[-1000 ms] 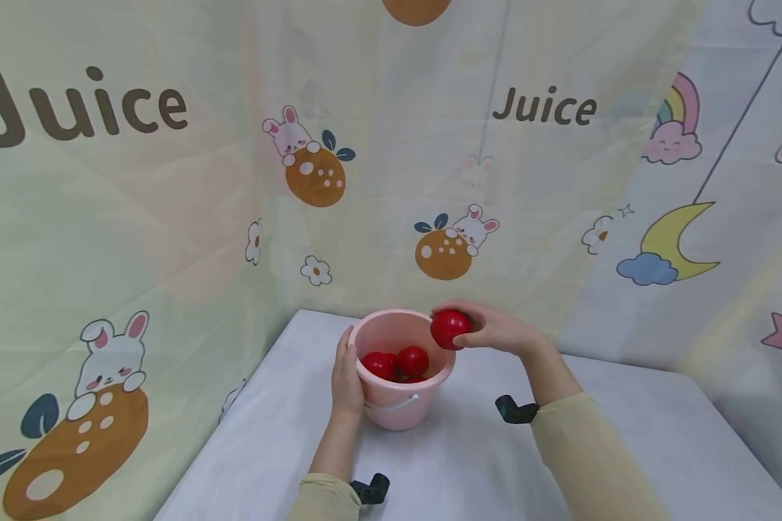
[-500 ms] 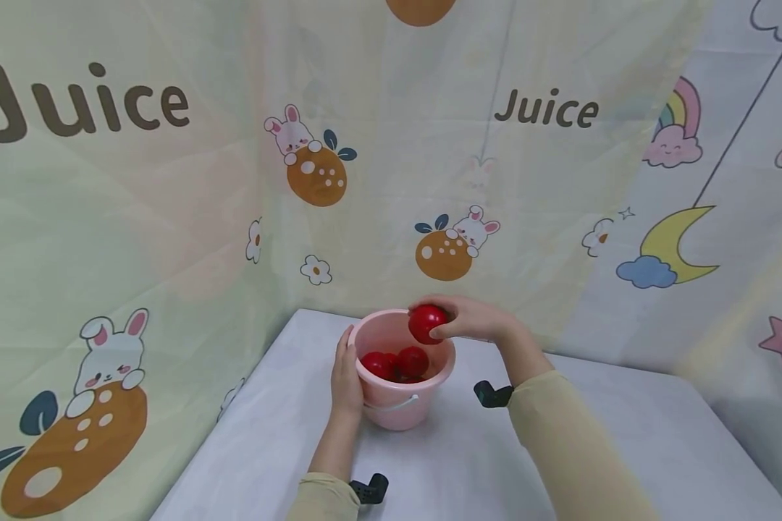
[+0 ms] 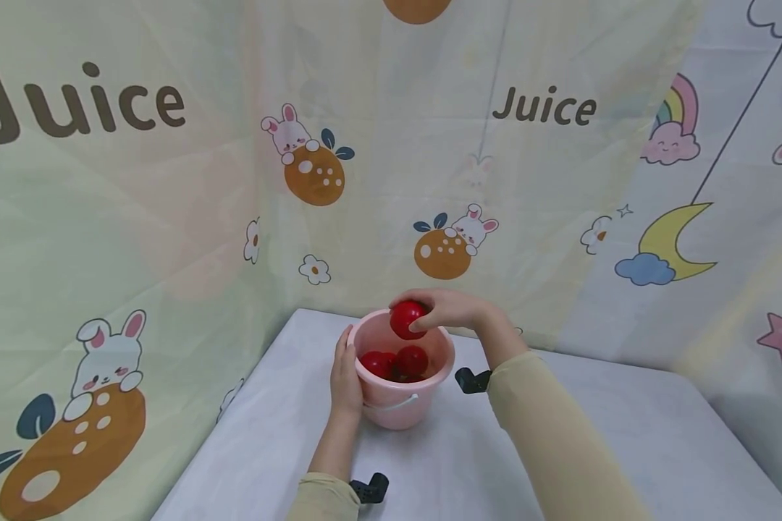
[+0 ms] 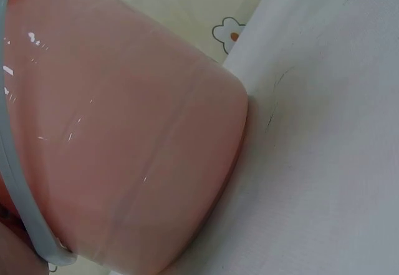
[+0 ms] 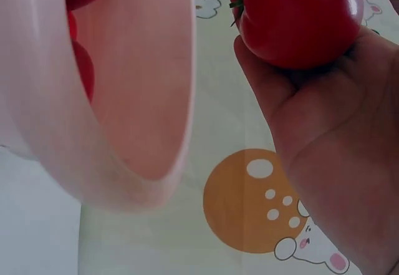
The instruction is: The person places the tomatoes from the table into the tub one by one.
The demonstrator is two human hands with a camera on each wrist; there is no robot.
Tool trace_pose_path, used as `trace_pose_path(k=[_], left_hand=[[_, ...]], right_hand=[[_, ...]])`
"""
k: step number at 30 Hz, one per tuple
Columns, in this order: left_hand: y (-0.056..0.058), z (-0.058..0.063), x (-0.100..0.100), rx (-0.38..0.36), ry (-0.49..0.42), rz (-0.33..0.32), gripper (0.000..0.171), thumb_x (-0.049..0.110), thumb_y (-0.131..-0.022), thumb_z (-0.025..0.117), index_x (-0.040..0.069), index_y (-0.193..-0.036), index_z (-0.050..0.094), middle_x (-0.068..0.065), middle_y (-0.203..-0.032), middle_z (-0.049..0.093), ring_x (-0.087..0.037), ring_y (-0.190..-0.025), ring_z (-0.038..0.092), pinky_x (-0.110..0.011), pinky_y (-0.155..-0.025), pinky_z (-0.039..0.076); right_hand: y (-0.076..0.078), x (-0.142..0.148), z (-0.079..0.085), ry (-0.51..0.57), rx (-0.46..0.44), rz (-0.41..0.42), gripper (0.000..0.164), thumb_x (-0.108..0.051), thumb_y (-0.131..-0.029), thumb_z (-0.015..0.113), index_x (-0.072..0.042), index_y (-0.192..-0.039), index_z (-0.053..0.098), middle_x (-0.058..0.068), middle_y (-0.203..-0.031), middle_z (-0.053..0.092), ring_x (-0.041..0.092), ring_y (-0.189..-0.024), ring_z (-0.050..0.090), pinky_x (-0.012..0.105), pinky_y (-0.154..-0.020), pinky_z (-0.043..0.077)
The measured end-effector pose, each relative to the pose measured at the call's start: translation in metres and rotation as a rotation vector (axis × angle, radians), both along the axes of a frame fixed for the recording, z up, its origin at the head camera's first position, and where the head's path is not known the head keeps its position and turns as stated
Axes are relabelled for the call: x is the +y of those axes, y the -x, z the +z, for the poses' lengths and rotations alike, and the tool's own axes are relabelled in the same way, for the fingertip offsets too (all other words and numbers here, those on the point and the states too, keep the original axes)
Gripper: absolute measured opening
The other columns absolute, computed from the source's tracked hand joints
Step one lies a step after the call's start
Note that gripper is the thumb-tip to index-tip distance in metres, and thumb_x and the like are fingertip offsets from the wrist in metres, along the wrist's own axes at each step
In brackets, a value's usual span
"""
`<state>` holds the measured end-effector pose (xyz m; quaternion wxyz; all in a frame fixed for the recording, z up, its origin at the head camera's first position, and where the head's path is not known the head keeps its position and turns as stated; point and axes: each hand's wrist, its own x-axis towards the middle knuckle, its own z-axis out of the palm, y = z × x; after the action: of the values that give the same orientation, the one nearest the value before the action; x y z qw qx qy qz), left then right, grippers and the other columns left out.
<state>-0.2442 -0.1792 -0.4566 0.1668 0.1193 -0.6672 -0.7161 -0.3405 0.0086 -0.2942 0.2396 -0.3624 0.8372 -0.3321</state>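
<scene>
A tomato (image 3: 408,320) is held in my right hand (image 3: 452,310) over the far part of the pink bucket's mouth. Its green calyx shows in the right wrist view, where my thumb and palm (image 5: 336,119) lie against the red fruit (image 5: 299,13). The pink bucket (image 3: 397,405) stands upright on the table with several tomatoes (image 3: 412,360) inside. My left hand (image 3: 347,380) rests against the bucket's left side, fingers extended up near the rim. In the left wrist view the bucket wall (image 4: 124,125) fills much of the picture.
The bucket's pale handle (image 3: 391,405) hangs down its front. A white-covered table (image 3: 560,434) carries the bucket near its back left corner. Printed cloth walls (image 3: 365,231) rise closely behind and to the left.
My right hand has carried the tomato leftward, from the bucket's right rim to over its opening. My left hand and the bucket stay where they were.
</scene>
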Motion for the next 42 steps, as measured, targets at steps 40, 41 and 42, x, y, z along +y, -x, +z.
trace_pose_path(k=[40,41,42], left_hand=[[0.001,-0.002,-0.001,0.006,-0.009,-0.032,0.043,0.058,-0.098,0.042,0.06,-0.14,0.032,0.026,-0.147,0.04,-0.014,-0.143,0.034,-0.058,-0.109,0.041],[0.0,-0.002,-0.002,0.005,-0.011,-0.029,0.043,0.057,-0.098,0.042,0.059,-0.14,0.032,0.026,-0.147,0.041,-0.014,-0.143,0.034,-0.058,-0.109,0.041],[0.0,-0.001,-0.002,0.004,-0.013,-0.026,0.043,0.057,-0.099,0.043,0.059,-0.14,0.033,0.026,-0.147,0.041,-0.014,-0.143,0.035,-0.058,-0.109,0.041]], right_hand=[[0.0,-0.03,-0.02,-0.097,-0.058,0.064,0.056,-0.04,-0.084,0.074,-0.033,-0.137,0.058,-0.008,-0.138,0.058,0.02,-0.131,0.049,0.054,-0.1,0.051],[-0.001,-0.029,-0.02,-0.094,-0.053,0.063,0.055,-0.039,-0.085,0.074,-0.032,-0.137,0.058,-0.007,-0.138,0.058,0.02,-0.131,0.049,0.054,-0.1,0.051],[-0.001,-0.028,-0.02,-0.09,-0.044,0.063,0.055,-0.038,-0.085,0.073,-0.032,-0.137,0.058,-0.007,-0.138,0.058,0.02,-0.131,0.049,0.053,-0.1,0.051]])
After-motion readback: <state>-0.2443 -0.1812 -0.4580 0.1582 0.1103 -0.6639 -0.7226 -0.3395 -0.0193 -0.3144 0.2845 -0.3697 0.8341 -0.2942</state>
